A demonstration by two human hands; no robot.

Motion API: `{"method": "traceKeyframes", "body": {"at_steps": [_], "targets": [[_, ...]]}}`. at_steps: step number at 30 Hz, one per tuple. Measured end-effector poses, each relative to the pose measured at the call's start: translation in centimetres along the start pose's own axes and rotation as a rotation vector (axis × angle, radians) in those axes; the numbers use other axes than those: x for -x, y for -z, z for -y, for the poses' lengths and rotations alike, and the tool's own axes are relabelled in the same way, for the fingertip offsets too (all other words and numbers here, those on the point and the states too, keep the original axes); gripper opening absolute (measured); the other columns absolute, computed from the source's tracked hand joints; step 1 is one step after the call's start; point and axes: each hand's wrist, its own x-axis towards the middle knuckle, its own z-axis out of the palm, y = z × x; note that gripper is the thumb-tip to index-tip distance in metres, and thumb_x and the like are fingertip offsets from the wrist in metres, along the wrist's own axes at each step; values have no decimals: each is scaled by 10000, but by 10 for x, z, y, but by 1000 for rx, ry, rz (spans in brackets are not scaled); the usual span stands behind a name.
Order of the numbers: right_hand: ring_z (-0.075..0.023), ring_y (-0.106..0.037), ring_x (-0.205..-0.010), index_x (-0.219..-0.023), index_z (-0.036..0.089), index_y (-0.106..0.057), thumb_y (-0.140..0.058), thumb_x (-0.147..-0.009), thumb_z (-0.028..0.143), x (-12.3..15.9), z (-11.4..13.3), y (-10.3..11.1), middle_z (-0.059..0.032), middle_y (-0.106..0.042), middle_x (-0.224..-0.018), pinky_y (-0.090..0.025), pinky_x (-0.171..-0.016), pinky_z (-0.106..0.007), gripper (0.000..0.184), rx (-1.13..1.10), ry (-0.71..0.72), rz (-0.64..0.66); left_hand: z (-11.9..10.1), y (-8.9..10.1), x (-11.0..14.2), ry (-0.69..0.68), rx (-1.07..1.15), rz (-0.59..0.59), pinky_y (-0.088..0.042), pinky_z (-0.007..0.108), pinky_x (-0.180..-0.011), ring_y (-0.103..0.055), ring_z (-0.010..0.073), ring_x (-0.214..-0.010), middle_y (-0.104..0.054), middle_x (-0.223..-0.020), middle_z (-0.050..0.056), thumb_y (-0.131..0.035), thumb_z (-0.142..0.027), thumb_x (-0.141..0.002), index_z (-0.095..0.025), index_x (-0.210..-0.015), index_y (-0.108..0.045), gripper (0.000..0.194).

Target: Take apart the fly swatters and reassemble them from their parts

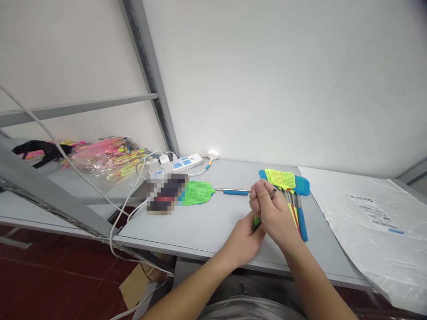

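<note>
My right hand (268, 204) is closed in a fist around a thin metal rod, whose dark end (274, 190) pokes out beside the thumb. Just below it, touching, my left hand (245, 240) is wrapped around a green piece (256, 222), mostly hidden by the fingers; whether it joins the rod I cannot tell. To the left lies a green fly swatter (198, 193), its metal shaft (231, 190) running toward my right hand beside a blue handle (235, 193). Behind and right of my hands is a stack of fly swatters, with a yellow head (280, 178) over blue ones (303, 186).
A power strip (187, 163) with plugged-in chargers stands by the wall, its white cables hanging left. A pixelated dark object (168, 194) lies beside the green swatter. White plastic packaging (376, 231) covers the table's right side. Bagged colourful items (106, 158) lie beyond the metal post (150, 75).
</note>
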Motion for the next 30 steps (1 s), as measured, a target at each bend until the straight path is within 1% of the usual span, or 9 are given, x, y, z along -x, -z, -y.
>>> {"method": "traceKeyframes", "body": {"at_steps": [4, 11, 17, 23, 25, 27, 29, 30], "targets": [[-107, -225, -498, -785, 227, -488, -419, -978, 532, -1, 1, -3, 74, -276, -535, -186, -464, -262, 368, 41, -16, 29, 0, 1, 0, 20, 35, 8, -478, 325, -773, -581, 217, -881, -652, -904, 51, -480, -251, -899, -139, -1056, -609, 231], [-108, -241, -504, -759, 223, -471, -410, -984, 514, 0, -5, -3, 71, -282, -539, -209, -481, -259, 372, 79, -4, 37, 4, 1, -2, 16, 50, 5, -482, 327, -777, -593, 230, -905, -671, -937, 58, -496, -226, -886, -148, -1039, -612, 207], [-106, -240, -506, -767, 224, -466, -404, -985, 522, 1, -10, 1, 75, -281, -538, -216, -476, -253, 374, 66, -34, 21, 5, 2, -3, 23, 24, -15, -478, 335, -813, -586, 207, -848, -676, -922, 51, -504, -241, -895, -146, -1028, -617, 199], [-97, -244, -488, -762, 219, -456, -395, -988, 521, -1, -15, -7, 82, -275, -520, -211, -466, -243, 382, 105, -14, 39, 3, 3, -3, -8, 33, -5, -474, 340, -851, -593, 225, -940, -687, -1032, 75, -478, -201, -895, -146, -1094, -628, 255], [-92, -233, -484, -761, 217, -462, -412, -983, 525, -3, -18, -7, 84, -268, -518, -196, -458, -241, 383, 66, -14, 26, 2, 3, -2, -11, 56, -9, -461, 355, -884, -583, 223, -948, -679, -1041, 74, -491, -221, -904, -149, -1114, -619, 255], [-88, -224, -480, -769, 214, -478, -442, -971, 530, -5, -18, -4, 87, -266, -514, -183, -450, -237, 378, -24, -33, 12, 0, 4, -1, -13, 102, -9, -445, 359, -906, -570, 217, -958, -663, -1041, 67, -527, -265, -910, -158, -1142, -595, 264], [-83, -235, -474, -772, 210, -495, -483, -956, 523, -7, -14, 2, 87, -284, -511, -187, -446, -228, 363, -134, -48, -29, -3, 7, 0, -7, 171, 29, -434, 358, -900, -565, 207, -933, -647, -990, 58, -533, -340, -929, -163, -1144, -571, 281], [-79, -244, -470, -767, 208, -499, -507, -950, 504, -7, -9, 4, 87, -291, -509, -196, -447, -222, 349, -191, -42, -62, -4, 9, 0, -4, 217, 59, -431, 362, -894, -568, 203, -911, -640, -952, 55, -506, -393, -946, -164, -1142, -557, 306]]}}
